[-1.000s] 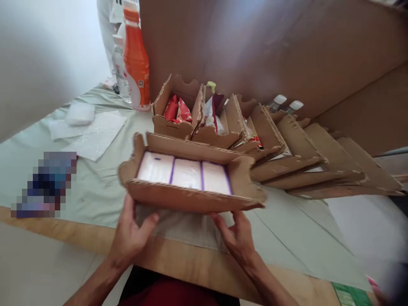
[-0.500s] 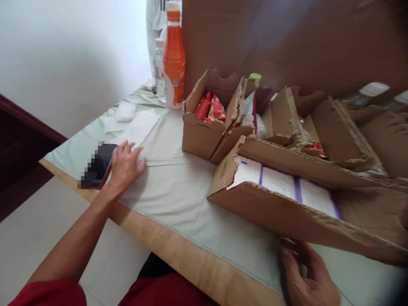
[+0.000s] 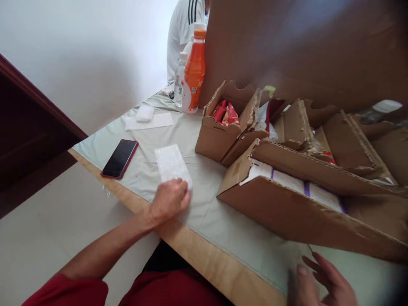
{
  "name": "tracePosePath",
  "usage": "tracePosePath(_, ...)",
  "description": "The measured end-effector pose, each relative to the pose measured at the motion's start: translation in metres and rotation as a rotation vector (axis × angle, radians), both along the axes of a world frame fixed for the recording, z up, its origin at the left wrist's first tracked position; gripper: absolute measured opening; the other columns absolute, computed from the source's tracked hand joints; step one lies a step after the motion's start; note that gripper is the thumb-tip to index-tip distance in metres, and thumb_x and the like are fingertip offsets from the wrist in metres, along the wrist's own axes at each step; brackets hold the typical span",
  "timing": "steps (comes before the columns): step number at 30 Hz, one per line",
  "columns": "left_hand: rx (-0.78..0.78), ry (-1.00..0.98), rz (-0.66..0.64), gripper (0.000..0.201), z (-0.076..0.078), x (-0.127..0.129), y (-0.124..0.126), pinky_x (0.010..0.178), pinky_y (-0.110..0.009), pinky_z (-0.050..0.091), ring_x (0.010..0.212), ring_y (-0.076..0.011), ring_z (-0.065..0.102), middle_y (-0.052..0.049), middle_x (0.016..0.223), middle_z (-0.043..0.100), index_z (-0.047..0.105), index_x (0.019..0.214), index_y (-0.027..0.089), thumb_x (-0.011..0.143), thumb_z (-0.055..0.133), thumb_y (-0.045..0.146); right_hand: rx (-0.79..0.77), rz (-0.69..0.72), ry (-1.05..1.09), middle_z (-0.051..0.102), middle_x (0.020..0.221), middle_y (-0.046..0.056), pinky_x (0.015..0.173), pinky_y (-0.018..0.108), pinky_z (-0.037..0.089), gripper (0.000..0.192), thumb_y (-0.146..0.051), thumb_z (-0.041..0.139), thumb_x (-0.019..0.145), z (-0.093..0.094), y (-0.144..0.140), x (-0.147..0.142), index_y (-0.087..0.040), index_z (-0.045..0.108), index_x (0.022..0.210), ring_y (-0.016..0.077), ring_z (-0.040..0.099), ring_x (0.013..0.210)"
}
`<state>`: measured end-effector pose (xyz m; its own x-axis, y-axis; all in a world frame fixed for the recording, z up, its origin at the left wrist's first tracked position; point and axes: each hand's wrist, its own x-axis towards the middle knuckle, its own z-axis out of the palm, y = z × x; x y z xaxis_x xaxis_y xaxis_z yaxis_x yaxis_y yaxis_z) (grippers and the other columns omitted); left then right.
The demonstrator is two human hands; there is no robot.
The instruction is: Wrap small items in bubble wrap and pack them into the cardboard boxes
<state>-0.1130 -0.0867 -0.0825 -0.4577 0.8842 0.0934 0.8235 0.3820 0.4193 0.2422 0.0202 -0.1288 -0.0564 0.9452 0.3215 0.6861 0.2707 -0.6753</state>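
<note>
My left hand [image 3: 170, 197] is closed on the near end of a white tissue [image 3: 172, 161], a flat, finely textured sheet. The rest of the sheet lies on the cloth-covered table [image 3: 143, 159]. At the lower right, my right hand [image 3: 328, 282] is open, thumb and fingers apart, with nothing visible between them; the frame's bottom edge cuts it off. That hand is just in front of a long cardboard box [image 3: 306, 223], which holds white packs with purple bands [image 3: 288, 180].
A phone [image 3: 120, 158] in a red case lies left. Behind are a second white sheet [image 3: 164, 120] with a folded white piece [image 3: 145, 113], an orange bottle [image 3: 195, 70] and a clear bottle [image 3: 179, 83]. Cardboard bins [image 3: 213, 142] hold red packets [image 3: 226, 112]. A person in white [image 3: 183, 27] is beyond.
My left hand has moved right from beside the phone, closing on the tissue and drawing it nearer, apart from the other sheet. The view has shifted; my right hand is slightly farther from the box.
</note>
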Motion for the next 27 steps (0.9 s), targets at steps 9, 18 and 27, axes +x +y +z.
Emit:
tracePosePath(9,0.234,-0.641,-0.327,0.031,-0.005,0.122,0.001,0.062,-0.025,0.058,0.085,-0.0184,0.076,-0.008,0.110,0.080,0.071,0.121,0.020,0.093,0.064,0.034,0.096,0.188,0.005,0.068,0.135,0.016,0.102,0.052,0.052,0.030,-0.030,0.061,0.096,0.002,-0.008,0.008,-0.020,0.066,0.124,0.0306,0.065,0.124)
tracePosePath(18,0.453,-0.429,-0.039,0.071,-0.011,0.060,0.033,0.102,-0.051,0.057,0.130,-0.0328,0.063,-0.016,0.145,0.062,0.051,0.149,0.021,0.085,0.071,0.045,-0.199,0.286,0.107,0.070,0.127,0.016,0.086,0.045,0.059,0.060,-0.048,0.071,0.083,0.020,0.039,0.013,-0.020,0.057,0.134,0.0310,0.070,0.108)
tracePosePath(27,0.303,-0.588,-0.158,0.060,-0.009,0.079,0.061,0.077,-0.037,0.060,0.105,-0.0262,0.071,-0.010,0.123,0.072,0.053,0.143,0.020,0.087,0.063,0.042,-0.201,0.242,0.051,0.076,0.097,0.010,0.070,0.039,0.056,0.042,-0.053,0.058,0.086,0.026,0.072,-0.008,-0.019,0.062,0.111,0.0234,0.069,0.070)
